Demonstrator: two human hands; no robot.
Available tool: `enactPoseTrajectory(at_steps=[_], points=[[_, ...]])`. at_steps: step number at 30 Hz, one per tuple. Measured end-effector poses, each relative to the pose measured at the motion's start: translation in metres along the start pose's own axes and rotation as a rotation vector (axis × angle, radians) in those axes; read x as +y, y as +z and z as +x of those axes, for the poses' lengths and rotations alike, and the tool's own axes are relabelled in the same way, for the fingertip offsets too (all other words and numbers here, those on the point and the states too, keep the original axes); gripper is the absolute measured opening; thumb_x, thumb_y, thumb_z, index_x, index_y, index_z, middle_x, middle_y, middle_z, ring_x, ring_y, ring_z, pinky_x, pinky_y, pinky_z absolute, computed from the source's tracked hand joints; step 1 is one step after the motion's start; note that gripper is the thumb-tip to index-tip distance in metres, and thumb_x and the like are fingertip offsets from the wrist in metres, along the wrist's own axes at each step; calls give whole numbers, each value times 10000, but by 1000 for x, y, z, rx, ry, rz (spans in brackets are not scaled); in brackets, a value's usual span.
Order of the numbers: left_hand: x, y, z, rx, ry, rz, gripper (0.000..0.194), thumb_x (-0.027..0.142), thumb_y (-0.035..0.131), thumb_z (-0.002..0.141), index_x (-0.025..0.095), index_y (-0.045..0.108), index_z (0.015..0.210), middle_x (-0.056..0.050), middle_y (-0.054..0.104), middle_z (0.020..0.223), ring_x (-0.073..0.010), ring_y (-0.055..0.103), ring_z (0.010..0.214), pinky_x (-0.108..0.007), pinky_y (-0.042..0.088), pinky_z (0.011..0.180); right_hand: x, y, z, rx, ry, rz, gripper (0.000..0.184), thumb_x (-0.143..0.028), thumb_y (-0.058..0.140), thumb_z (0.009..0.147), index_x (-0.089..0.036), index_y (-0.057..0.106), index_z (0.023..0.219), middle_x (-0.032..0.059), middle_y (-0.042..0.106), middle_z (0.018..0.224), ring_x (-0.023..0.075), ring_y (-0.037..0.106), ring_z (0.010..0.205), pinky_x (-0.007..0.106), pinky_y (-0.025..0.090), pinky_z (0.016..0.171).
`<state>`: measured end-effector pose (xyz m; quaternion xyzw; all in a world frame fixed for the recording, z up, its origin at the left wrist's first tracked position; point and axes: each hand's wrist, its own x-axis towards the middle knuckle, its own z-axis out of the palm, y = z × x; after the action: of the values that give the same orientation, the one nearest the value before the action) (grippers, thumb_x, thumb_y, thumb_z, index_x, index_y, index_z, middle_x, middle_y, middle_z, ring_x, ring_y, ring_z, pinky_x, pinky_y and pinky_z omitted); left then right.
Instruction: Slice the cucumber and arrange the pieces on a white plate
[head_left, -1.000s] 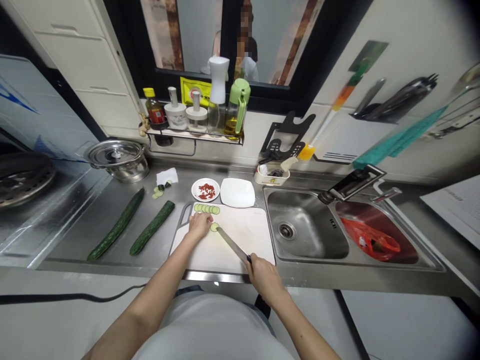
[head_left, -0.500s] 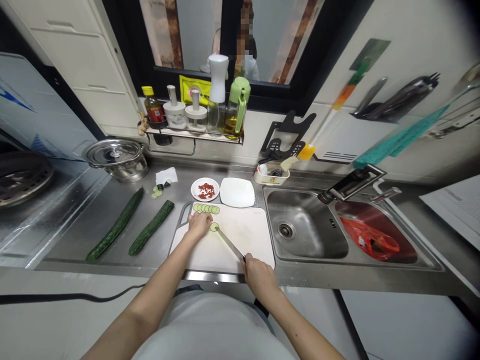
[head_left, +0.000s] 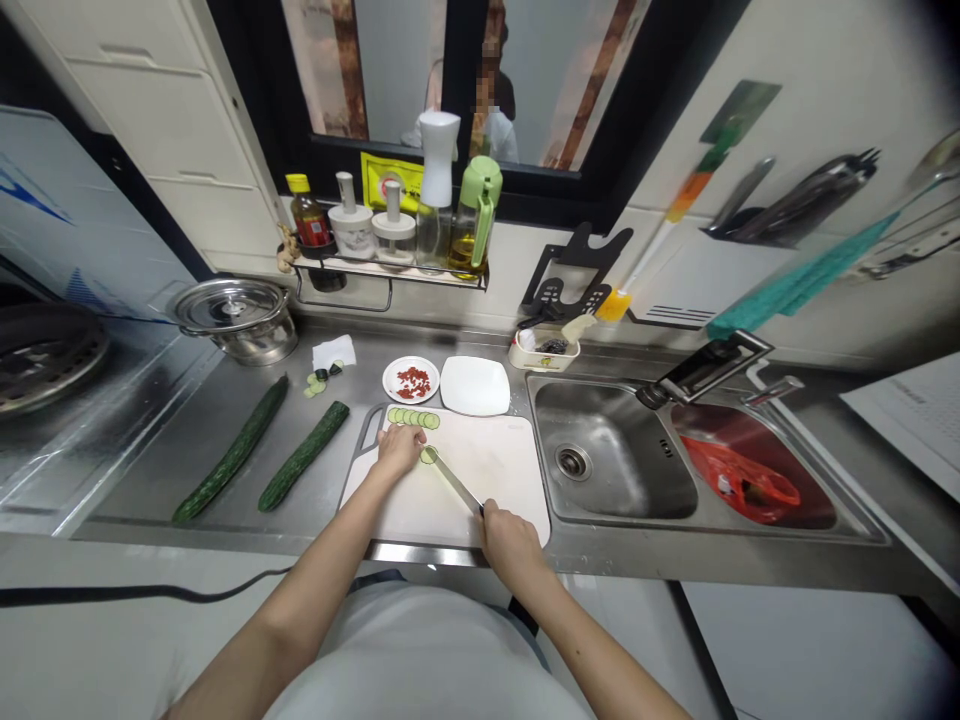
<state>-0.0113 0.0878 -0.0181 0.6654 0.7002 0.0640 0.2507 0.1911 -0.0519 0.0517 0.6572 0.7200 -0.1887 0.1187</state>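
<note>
My right hand (head_left: pixel 512 540) is wrapped round the handle of a kitchen knife (head_left: pixel 459 484). The blade points up and left, and its tip meets a single pale green cucumber slice (head_left: pixel 429 455) on the white cutting board (head_left: pixel 480 490). At that slice's upper left edge, my left hand (head_left: pixel 400 448) lies with its fingers curled and pressed down, holding the slice. Just beyond those fingers is an overlapping row of cucumber slices (head_left: pixel 414 418) along the board's far edge. Exactly how the left fingertips meet the slice is partly hidden.
Two whole cucumbers (head_left: pixel 304 456) lie left of the board. Behind it stand a plate of chopped red pieces (head_left: pixel 412 380) and a white square dish (head_left: pixel 475 386). The sink (head_left: pixel 615 460) is to the right, a lidded steel pot (head_left: pixel 244 320) at the back left.
My right hand has shifted slightly left with the knife handle, while the blade tip stays at the slice. The left hand keeps its place.
</note>
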Motion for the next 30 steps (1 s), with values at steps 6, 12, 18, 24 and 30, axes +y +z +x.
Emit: enactPoseTrajectory(at_steps=[6,12,18,24,30], points=[[0,-1,0,-10,-9,-10,163,231,595,788,271,704,902,-32,707,1046,-244,542,1096,-366,340,912,-2,-3,2,-32,13,6,299,-273,294,977,-136,553,1035,145,697,896,228,673,873,298,440,717],[1,-2,0,-11,-15,-12,186,193,594,770,271,708,895,-35,709,1051,-260,521,1130,-390,322,937,-1,-1,3,-19,2,-11,298,-271,299,975,-137,559,1031,145,696,894,229,672,871,299,438,716],[1,-2,0,-8,-18,-20,184,198,585,777,274,704,894,-38,702,1082,-252,537,1104,-410,315,944,1,-2,1,-18,-1,-30,296,-263,296,972,-141,559,1030,150,699,907,240,673,861,310,440,702],[2,-3,-1,-8,-19,-18,193,188,570,779,276,702,887,-31,695,1095,-257,528,1120,-420,310,954,0,-2,3,-21,-6,-38,288,-280,310,971,-139,554,1034,151,696,905,238,673,862,308,439,700],[3,-4,-3,-16,-20,-11,177,210,559,803,270,696,897,-45,687,1112,-254,519,1130,-428,297,966,-3,-7,4,-31,-14,-55,297,-278,313,973,-131,554,1067,163,696,941,250,674,892,324,453,717]])
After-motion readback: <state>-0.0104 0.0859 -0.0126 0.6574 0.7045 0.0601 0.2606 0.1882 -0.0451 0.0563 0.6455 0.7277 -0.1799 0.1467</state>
